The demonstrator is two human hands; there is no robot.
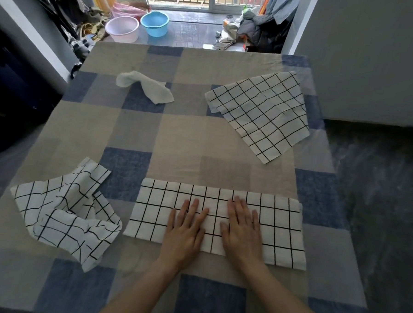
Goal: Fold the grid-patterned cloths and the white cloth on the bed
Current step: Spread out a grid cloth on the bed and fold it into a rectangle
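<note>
Head view: both hands (pixel 212 231) flat on grid-patterned cloth (pixel 278 222).

Three white cotton cloths printed with a black grid lie on the checked bed (pixel 139 133): one folded strip at six o'clock (pixel 278 222), one crumpled at eight (pixel 66 211), one flat at two (pixel 260 113). One plain white cloth sits at eleven (pixel 154 89). Two round plastic basins stand at twelve, one pink (pixel 122 28), one blue (pixel 154 23).
</note>
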